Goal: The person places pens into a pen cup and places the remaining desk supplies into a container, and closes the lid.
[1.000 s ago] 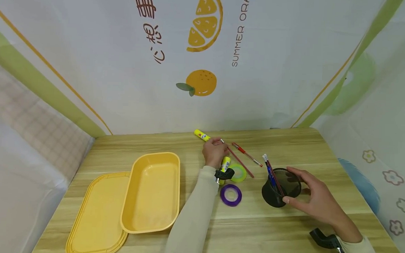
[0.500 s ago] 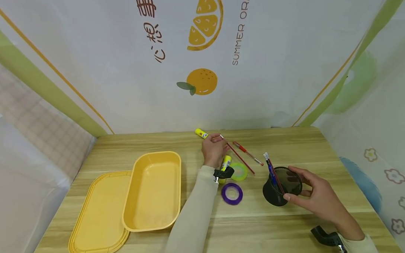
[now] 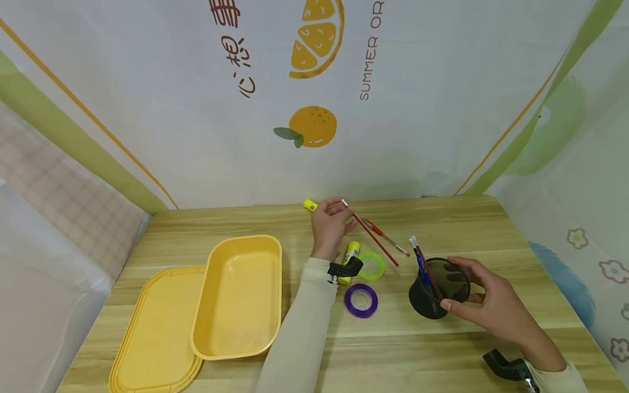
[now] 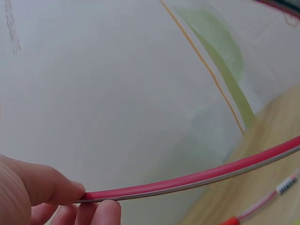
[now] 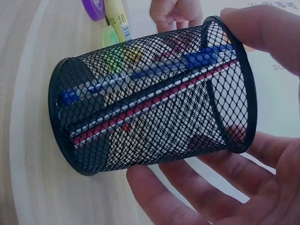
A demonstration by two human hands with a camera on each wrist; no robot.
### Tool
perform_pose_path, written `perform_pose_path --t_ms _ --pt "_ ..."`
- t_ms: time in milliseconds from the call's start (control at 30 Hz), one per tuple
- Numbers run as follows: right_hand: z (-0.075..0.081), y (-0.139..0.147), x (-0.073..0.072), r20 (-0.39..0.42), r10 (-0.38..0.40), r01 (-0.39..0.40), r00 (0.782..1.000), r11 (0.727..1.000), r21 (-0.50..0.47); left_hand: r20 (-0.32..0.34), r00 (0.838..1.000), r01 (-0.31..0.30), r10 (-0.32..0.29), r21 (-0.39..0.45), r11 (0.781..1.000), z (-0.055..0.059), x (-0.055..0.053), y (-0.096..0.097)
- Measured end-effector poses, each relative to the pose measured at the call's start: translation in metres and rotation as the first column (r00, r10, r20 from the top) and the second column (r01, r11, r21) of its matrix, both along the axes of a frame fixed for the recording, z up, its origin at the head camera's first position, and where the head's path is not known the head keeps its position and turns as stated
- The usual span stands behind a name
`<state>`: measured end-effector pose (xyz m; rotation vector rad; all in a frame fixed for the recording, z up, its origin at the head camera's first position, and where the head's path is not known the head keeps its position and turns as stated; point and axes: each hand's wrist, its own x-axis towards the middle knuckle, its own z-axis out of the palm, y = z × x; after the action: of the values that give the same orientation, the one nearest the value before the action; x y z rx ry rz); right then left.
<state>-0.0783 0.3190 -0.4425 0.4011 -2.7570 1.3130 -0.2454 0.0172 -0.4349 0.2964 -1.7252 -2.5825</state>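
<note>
My left hand (image 3: pixel 328 229) pinches a red pencil (image 3: pixel 374 238) near its white-tipped end, between thumb and fingers. In the left wrist view the pencil (image 4: pixel 187 182) runs off to the right, above the table. With its thumb and fingers around the rim and side, my right hand (image 3: pixel 500 310) holds a black mesh pen holder (image 3: pixel 424 302). The holder is tilted in the head view. Inside it lean a blue pen (image 5: pixel 201 58) and pencils, one red and one dark. Below the held pencil, a red pen (image 3: pixel 388 238) lies on the table.
One yellow glue stick (image 3: pixel 310 205) lies behind the left hand, another (image 3: pixel 352 253) by its wrist. A green tape roll (image 3: pixel 373 267) and a purple tape roll (image 3: pixel 361 301) lie beside them. To the left stand a yellow box (image 3: pixel 238 309) and its lid (image 3: pixel 156 335).
My left hand has risen slightly away from the table, lifting the red pencil with it. The right hand and the pen holder have barely moved.
</note>
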Motion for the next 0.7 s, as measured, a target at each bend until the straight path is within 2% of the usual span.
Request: perform_pose_path --t_ms 233,433,600,700 --pt "0.000 0.000 -0.002 0.001 0.010 -0.010 1.000 1.000 0.003 -0.068 0.997 0.024 -0.022 0.034 0.999 0.025 0.008 -0.004" --pt "-0.003 0.000 -0.004 0.000 0.024 -0.024 1.000 0.999 -0.032 -0.143 0.989 0.041 -0.031 0.068 0.997 0.046 0.019 -0.003" --pt "-0.004 -0.001 -0.003 -0.008 0.023 -0.024 1.000 0.999 -0.043 -0.195 0.978 0.091 -0.068 0.110 0.990 0.061 0.032 0.001" --pt "-0.006 -0.001 -0.004 -0.016 0.030 -0.031 0.999 0.998 -0.062 -0.226 0.969 0.127 -0.098 0.121 0.984 0.067 0.038 0.004"
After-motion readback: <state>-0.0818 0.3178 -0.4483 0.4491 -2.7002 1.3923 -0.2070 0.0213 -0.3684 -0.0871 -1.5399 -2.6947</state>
